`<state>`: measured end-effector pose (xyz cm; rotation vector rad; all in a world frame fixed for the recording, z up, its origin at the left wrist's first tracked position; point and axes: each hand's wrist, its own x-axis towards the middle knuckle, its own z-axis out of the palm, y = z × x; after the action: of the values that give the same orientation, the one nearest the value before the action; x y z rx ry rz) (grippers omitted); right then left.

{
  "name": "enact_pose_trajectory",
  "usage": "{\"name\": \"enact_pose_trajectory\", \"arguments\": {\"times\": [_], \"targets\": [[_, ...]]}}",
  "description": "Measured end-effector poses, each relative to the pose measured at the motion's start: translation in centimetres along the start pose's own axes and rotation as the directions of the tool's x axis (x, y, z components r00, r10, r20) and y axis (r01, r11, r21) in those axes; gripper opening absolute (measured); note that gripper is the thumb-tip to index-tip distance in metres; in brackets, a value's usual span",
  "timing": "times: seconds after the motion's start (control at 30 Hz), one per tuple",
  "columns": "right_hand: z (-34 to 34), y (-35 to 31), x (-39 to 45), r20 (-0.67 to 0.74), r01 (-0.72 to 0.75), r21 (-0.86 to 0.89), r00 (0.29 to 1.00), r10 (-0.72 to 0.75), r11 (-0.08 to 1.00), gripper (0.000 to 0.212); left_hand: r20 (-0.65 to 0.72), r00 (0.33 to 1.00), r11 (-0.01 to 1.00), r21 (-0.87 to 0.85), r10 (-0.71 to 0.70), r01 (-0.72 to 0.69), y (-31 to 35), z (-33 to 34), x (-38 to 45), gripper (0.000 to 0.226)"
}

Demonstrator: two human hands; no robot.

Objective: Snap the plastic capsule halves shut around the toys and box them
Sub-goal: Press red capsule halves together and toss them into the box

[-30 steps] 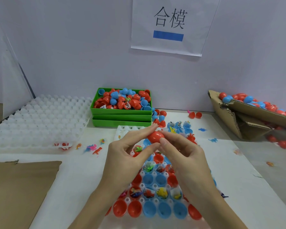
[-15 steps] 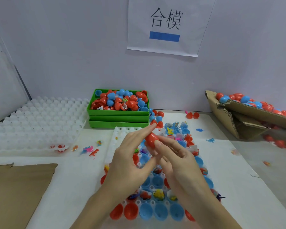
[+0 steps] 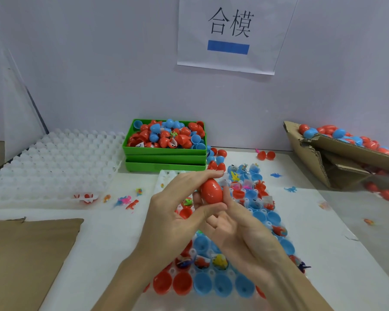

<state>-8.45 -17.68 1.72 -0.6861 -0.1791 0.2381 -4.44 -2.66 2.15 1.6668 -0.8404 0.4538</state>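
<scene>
The desk (image 3: pixel 112 232) carries a white cell tray (image 3: pixel 211 254) of open red and blue halves, some holding toys, with a green bin (image 3: pixel 165 151) of loose halves behind and a cardboard box (image 3: pixel 328 153) of closed capsules at the far right. Above the tray, the left hand (image 3: pixel 177 209) and right hand (image 3: pixel 238 230) both grasp one red capsule (image 3: pixel 211 191), fingers (image 3: pixel 208 175) curled round it. The seam looks joined; I'd squeeze evenly end to end, confirm it is flush, then carry it to the box.
</scene>
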Motion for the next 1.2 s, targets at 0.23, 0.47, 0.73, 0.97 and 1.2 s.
{"name": "enact_pose_trajectory", "arguments": {"times": [0.23,0.47,0.73,0.97,1.2], "targets": [[0.1,0.5,0.0,0.029,0.043,0.026,0.999,-0.043,0.999,0.022,-0.052,0.997,0.998,0.031,0.05,-0.048,0.4,0.3,-0.2,0.037],[0.4,0.1,-0.3,-0.11,0.055,-0.005,0.992,-0.055,0.998,0.022,-0.058,0.997,0.997,0.073,0.041,-0.037,0.4,0.5,-0.4,0.038],[0.9,-0.1,-0.3,-0.248,0.259,-0.502,0.87,-0.425,0.825,0.038,0.214,0.966,0.972,-0.149,-0.147,0.181,0.3,0.0,0.1,0.04],[0.2,0.5,-0.3,0.246,0.389,-0.92,0.65,-0.719,0.038,0.044,0.281,0.948,0.915,-0.324,-0.15,0.241,0.0,0.4,0.1,0.048],[0.5,1.1,-0.5,0.265,0.369,-0.929,0.646,-0.716,-0.011,0.039,0.323,0.923,0.88,-0.349,-0.21,0.323,0.1,0.8,-0.3,0.043]]}}
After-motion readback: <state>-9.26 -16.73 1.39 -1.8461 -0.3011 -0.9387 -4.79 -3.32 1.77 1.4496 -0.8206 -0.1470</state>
